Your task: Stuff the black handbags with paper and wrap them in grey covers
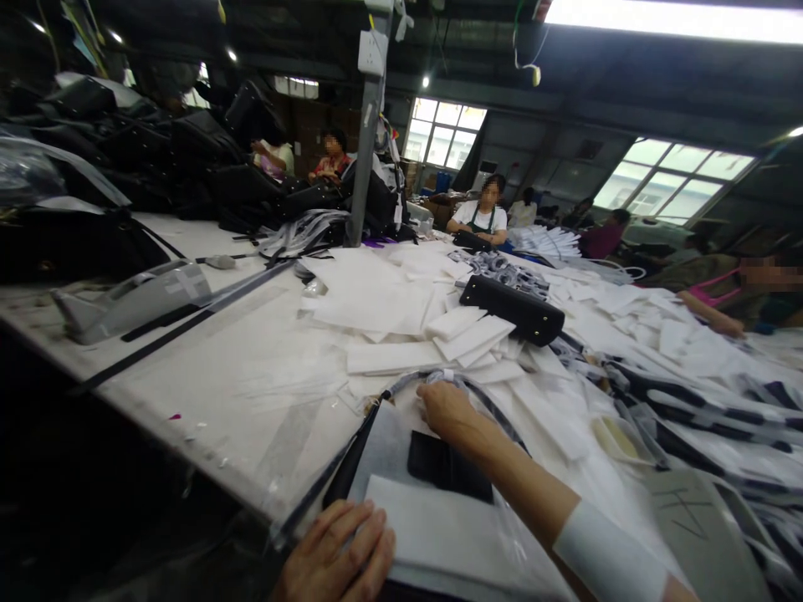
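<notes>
Handling the bag (442,462), the left hand (339,552) lay fingers-extended at seven o'clock, the right hand (447,410) curled at twelve, grips unclear; steadiness seemed needed next.

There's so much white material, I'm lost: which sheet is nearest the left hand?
The broad white sheet just below the small black panel: its corner is at the fingers of the left hand. The other white pieces lie farther away.

A bag workshop (strip light (677,20) overhead), with heaps of black bags (207,138), a worktable (226,359) and several workers (482,219).
</notes>
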Available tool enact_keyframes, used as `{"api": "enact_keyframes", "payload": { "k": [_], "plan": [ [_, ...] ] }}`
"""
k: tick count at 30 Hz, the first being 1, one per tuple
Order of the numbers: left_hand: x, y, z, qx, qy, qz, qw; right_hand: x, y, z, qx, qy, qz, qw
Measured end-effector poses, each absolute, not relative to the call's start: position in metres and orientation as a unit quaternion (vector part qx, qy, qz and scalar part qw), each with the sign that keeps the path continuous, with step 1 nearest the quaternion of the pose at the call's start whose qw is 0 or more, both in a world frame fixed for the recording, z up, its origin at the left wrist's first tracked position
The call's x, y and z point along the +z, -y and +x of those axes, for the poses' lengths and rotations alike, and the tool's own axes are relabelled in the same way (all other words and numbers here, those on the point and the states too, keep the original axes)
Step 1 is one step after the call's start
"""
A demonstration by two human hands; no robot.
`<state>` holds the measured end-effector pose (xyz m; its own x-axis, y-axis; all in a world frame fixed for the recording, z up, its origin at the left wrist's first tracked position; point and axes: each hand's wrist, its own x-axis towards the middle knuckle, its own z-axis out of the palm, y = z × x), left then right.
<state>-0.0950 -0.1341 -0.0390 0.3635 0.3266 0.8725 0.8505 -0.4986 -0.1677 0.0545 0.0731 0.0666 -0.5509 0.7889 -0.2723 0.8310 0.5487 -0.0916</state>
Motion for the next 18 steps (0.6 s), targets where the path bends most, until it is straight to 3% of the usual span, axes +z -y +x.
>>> {"api": "enact_keyframes", "payload": {
  "k": [8, 18],
  "plan": [
    [-0.043, 0.132, -0.093, -0.401, 0.395, -0.764, 0.315, 0.068, -0.088, 0.043, -0.058, -0.891, 0.415, 0.175],
    [-0.044, 0.133, -0.091, -0.404, 0.397, -0.763, 0.310, 0.066, -0.080, 0.036, -0.042, -0.900, 0.390, 0.190]
  ]
}}
